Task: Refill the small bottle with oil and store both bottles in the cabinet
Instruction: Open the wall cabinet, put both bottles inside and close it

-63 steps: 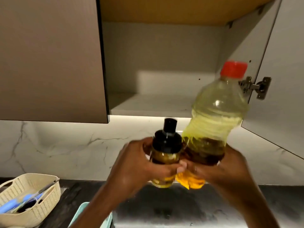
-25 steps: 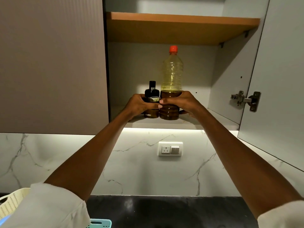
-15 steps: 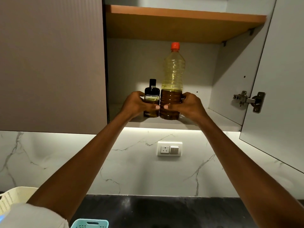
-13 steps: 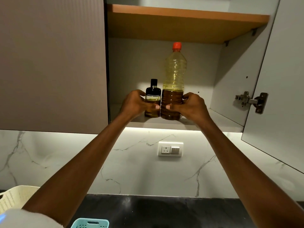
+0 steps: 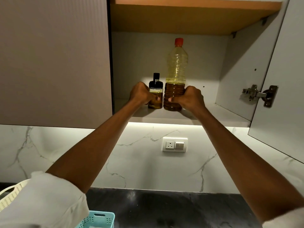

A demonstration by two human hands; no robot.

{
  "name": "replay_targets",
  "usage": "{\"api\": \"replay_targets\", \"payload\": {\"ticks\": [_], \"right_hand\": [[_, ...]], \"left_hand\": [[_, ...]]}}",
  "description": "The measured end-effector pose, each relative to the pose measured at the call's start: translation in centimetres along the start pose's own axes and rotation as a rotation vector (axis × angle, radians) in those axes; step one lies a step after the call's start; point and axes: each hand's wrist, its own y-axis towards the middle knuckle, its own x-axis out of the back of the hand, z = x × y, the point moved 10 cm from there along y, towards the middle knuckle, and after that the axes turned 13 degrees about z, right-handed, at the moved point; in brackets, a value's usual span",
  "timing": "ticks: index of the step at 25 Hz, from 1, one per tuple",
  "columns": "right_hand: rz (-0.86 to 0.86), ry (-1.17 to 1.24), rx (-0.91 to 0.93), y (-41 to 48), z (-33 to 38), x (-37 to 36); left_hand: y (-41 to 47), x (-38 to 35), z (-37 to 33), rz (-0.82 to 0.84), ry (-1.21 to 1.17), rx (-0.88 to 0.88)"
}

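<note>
Two upright bottles on the cabinet shelf (image 5: 164,115), each in a closed grip, lower halves partly hidden.

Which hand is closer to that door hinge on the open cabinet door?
Right. The right hand grips the large oil bottle, nearer the door hinge; the left hand holds the small oil bottle, farther left.
</note>
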Motion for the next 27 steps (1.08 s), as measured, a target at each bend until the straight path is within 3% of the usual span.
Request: {"api": "replay_targets", "payload": {"ticks": [11, 27], "right_hand": [[0.024, -0.013, -0.104, 5.4, -1.3, -1.5], [0.031, -0.004, -0.107, 8.7, -1.8, -3.1]], "left_hand": [[6.5, -1.6, 1.7, 0.04, 0.088, 0.093], [9.5, -2.0, 3.6, 0.023, 0.19, 0.174]]}}
